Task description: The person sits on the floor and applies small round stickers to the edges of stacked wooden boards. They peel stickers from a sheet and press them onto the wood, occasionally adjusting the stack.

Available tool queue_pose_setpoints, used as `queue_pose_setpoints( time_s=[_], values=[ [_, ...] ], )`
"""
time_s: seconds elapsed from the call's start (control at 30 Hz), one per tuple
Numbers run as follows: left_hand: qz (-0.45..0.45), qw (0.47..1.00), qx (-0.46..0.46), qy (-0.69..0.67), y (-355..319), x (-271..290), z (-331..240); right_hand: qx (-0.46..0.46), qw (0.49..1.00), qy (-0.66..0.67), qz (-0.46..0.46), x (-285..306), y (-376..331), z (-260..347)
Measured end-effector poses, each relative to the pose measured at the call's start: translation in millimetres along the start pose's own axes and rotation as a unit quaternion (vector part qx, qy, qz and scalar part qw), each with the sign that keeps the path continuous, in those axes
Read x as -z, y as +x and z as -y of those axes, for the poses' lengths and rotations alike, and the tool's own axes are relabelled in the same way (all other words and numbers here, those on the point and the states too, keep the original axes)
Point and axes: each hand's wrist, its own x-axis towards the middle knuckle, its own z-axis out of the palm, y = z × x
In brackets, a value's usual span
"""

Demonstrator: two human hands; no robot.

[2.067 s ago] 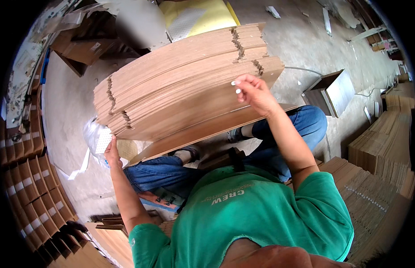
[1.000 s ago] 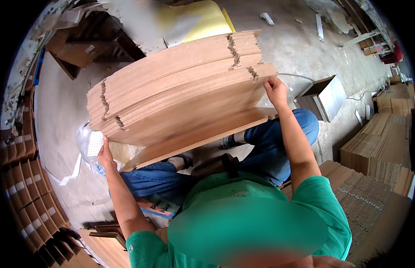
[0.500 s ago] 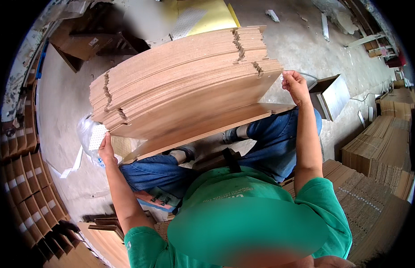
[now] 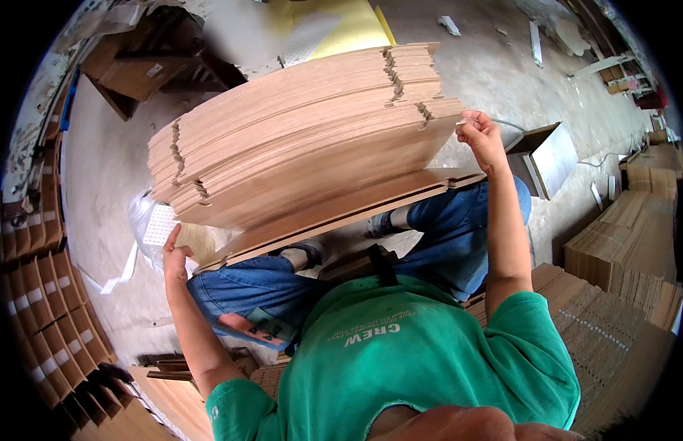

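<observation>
A thick stack of grooved wood-grain boards (image 4: 304, 110) stands on edge in front of me, its ends notched. Across my knees lie one or more similar boards (image 4: 341, 209), angled against the foot of the stack. By the stack's near left corner is my left hand (image 4: 177, 253), index finger stretched out and thumb apart, nothing seen in it. A white sheet with rows of small dots (image 4: 159, 223) lies just beyond that fingertip. At the right end, my right hand (image 4: 481, 140) pinches a small white piece (image 4: 460, 123) close to the boards' edge.
Clear plastic wrapping (image 4: 141, 213) and a white strip (image 4: 121, 275) lie on the floor at left. An open box-like piece (image 4: 543, 158) stands at right. Bundled boards (image 4: 613, 235) are piled further right, with slotted racks (image 4: 51, 316) at far left. A yellow sheet (image 4: 349, 29) is behind the stack.
My left fingers have spread from a pinch at the dotted sheet. My right hand has shifted slightly left toward the board edge. A dark gap now shows along the boards across my knees.
</observation>
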Motion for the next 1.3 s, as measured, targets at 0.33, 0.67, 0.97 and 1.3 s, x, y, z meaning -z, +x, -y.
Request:
queue_pose_setpoints(
  time_s=[0.33, 0.67, 0.97, 1.3],
  values=[
    [-0.176, 0.983, 0.041, -0.025, 31, -26, -12, 0.151, 0.938, -0.254, -0.181, -16, 25, -72],
    [-0.153, 0.988, 0.024, 0.015, 29, 6, 3, 0.078, 0.858, -0.454, -0.227, 15, 4, -8],
    [-0.290, 0.941, -0.159, 0.071, -53, -10, -64, 0.086, 0.786, -0.558, 0.252, -30, -30, 0],
    [0.044, 0.963, -0.176, -0.198, -136, -121, -168, 0.383, 0.853, -0.222, 0.275, -211, -100, 121]
  ],
)
